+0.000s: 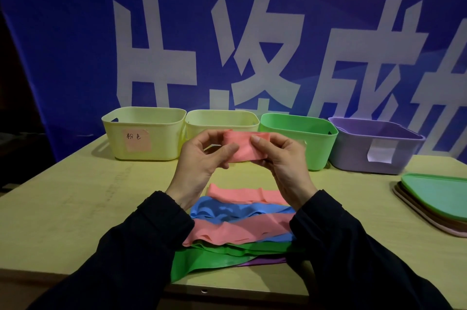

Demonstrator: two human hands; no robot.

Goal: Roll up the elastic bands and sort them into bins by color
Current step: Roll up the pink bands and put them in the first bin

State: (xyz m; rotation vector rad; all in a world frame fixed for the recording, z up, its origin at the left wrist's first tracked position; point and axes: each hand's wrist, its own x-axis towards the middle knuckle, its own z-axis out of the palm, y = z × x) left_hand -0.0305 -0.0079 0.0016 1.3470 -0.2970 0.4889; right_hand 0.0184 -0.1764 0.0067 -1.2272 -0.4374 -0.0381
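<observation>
A pink elastic band (243, 148) is held up above the table between both hands, partly folded or rolled. My left hand (202, 160) pinches its left end and my right hand (280, 160) pinches its right end. Beneath my wrists lies a pile of flat bands: a pink one (242, 194), a blue one (227, 210), another pink one (237, 230), a green one (209, 259) and a purple one (267, 262) that peeks out at the bottom. At the back stands a row of bins: a yellow bin (144, 132) with a pink label, a second yellow bin (222, 120), a green bin (300, 132) and a purple bin (376, 148).
A stack of flat lids (434, 198), green on top, lies at the table's right edge. A blue banner with large white characters hangs behind the bins. The wooden table (75, 208) shows bare surface on the left.
</observation>
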